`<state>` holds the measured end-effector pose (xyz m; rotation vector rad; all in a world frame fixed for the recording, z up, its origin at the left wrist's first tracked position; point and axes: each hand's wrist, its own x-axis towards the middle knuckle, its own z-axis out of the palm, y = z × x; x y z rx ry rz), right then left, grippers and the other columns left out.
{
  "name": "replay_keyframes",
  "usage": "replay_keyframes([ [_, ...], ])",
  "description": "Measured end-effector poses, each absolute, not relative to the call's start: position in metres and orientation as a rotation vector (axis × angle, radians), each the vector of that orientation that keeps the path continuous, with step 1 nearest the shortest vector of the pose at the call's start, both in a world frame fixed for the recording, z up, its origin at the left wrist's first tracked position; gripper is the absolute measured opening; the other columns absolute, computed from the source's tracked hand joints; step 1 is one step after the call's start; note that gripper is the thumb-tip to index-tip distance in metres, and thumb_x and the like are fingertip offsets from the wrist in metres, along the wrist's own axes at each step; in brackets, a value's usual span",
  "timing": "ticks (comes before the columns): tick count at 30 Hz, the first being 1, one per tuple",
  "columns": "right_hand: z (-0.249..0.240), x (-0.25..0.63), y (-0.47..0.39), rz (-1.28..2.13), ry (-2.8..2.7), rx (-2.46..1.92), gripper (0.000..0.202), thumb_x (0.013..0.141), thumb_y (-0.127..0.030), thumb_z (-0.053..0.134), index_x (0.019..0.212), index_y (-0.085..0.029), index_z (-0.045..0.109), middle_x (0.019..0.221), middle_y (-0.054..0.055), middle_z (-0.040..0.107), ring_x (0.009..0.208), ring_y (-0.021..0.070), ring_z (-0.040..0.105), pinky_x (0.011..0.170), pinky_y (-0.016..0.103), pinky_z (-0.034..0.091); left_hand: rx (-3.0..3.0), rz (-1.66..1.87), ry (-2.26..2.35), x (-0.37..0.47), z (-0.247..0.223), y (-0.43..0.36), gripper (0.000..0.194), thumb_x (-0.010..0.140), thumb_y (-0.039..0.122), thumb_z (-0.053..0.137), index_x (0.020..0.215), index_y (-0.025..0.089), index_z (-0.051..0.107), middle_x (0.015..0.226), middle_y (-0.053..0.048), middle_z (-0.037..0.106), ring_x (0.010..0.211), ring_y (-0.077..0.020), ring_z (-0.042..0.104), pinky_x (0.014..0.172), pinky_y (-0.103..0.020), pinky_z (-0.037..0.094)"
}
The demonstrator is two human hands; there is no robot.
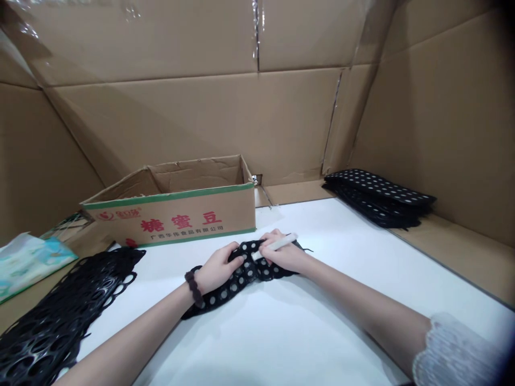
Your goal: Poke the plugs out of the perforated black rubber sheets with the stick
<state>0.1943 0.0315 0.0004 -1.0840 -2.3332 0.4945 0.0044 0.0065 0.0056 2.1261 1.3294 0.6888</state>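
A black strip with rows of pale round dots (230,289) lies on the white tabletop in front of me, somewhat bunched in its middle. My left hand (217,268), with a dark band at the wrist, grips the strip's left part, thumb toward the middle. In my right hand (284,254) is a slim white pen-shaped tool (279,244), slanting down to the left. Its tip meets the strip near the middle, close to my left thumb; whether the dots are holes or raised spots, I cannot tell. Some right fingers are hidden behind the tool and hand.
An open cardboard box (201,217) with red lettering stands behind my hands. Black sheets with large round holes (60,311) lie at the left, beside a light blue-green packet (34,262). A stack of black dotted pieces (378,195) sits back right. Cardboard walls (193,118) enclose the table.
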Motion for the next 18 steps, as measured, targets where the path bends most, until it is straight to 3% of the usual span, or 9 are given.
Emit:
replay_keyframes([
  [6,0.0,0.198,0.034,0.627,-2.382,-1.061,0.033,0.075,-0.021,0.04,0.043,-0.017,0.046,0.064,0.0,0.053,0.08,0.0163,0.043,0.076,0.029,0.032,2.11,0.524,1.357,0.002,0.015,0.009,0.021,0.072,0.035,0.045,0.084,0.018,0.045,0.078,0.0,0.054,0.074,-0.0186,0.051,0.068,-0.03,0.039],
  [10,0.0,0.195,0.03,0.622,-2.377,-1.08,0.032,0.075,-0.022,0.04,0.044,-0.017,0.047,0.068,0.001,0.052,0.083,0.0173,0.042,0.078,0.031,0.031,2.06,0.453,1.306,0.001,0.023,0.008,0.032,0.064,0.035,0.055,0.09,0.017,0.047,0.087,-0.001,0.057,0.082,-0.0201,0.052,0.072,-0.029,0.039],
  [18,0.003,0.194,0.02,0.564,-2.406,-1.059,0.031,0.077,-0.025,0.043,0.047,-0.018,0.051,0.075,0.001,0.048,0.087,0.0179,0.039,0.08,0.034,0.029,2.062,0.299,1.388,-0.002,0.026,0.005,0.021,0.066,0.033,0.051,0.077,0.015,0.056,0.077,-0.001,0.062,0.072,-0.0204,0.055,0.063,-0.028,0.038],
])
